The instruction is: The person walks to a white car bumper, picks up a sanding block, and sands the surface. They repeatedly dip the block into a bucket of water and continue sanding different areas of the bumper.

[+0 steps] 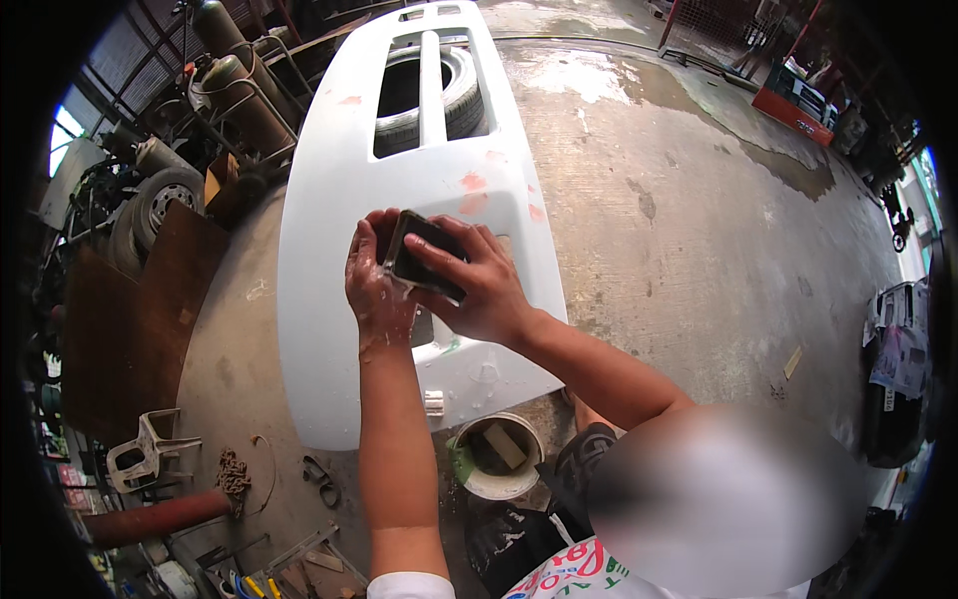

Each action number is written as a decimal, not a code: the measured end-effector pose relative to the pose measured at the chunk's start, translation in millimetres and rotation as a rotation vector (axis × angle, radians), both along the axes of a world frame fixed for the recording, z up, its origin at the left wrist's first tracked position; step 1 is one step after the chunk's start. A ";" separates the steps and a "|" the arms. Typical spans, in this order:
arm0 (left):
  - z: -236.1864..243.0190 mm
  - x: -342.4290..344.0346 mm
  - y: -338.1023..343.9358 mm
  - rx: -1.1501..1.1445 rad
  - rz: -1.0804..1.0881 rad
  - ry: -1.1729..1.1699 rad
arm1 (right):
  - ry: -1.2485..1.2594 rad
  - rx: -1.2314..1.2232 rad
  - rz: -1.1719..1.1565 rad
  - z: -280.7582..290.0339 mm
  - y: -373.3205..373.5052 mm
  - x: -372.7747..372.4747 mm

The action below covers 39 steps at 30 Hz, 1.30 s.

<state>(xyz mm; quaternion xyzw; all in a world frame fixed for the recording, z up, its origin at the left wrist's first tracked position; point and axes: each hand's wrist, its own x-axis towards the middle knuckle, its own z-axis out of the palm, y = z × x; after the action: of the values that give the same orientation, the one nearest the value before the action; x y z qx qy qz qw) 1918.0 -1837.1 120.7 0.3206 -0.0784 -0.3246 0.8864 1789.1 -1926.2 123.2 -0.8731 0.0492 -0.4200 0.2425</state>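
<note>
My right hand point(469, 270) grips a dark, flat rectangular sanding block point(419, 262), its fingers spread over the top face. Palm up and cupped, my left hand point(374, 275) meets the block's left edge; the block hides part of its fingers. Whitish wet residue covers the left palm and wrist. Both hands are above a large white car bumper point(324, 240), which has openings and reddish patches point(473, 192). Water drops dot its near end, where a small white ridged piece point(434, 402) lies.
Below the bumper's near edge stands a pale bucket point(539, 439) with a tan block point(504, 446) inside. A tyre point(461, 95) shows through the far opening. Gas cylinders point(230, 95) and wheels point(165, 205) line the left; a white plastic chair point(150, 449) is at lower left.
</note>
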 end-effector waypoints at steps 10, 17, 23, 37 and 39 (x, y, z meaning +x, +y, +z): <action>-258.6 132.1 -230.9 0.605 0.039 -1.088 | 0.800 -0.431 0.402 -16.7 -214.0 139.9; -181.3 171.4 -197.0 1.899 0.072 -1.421 | 0.548 -0.072 0.171 -163.6 -342.4 120.8; -191.2 -27.5 -155.3 1.479 -0.333 -1.578 | 0.431 0.183 -0.432 -177.7 -297.8 176.5; -178.2 -106.4 -92.0 1.578 -0.531 -0.880 | 0.412 -0.199 0.074 -188.4 -208.5 142.5; -178.1 -109.8 -74.9 1.572 -0.544 -0.883 | 0.453 -0.298 0.365 -174.5 -246.4 134.2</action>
<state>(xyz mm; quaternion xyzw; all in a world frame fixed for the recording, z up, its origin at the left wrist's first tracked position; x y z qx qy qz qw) 1808.2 -1912.0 -57.4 0.8917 -0.2380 -0.3292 0.1996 1923.3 -2172.6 -51.3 -0.9647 -0.1174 -0.1671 0.1662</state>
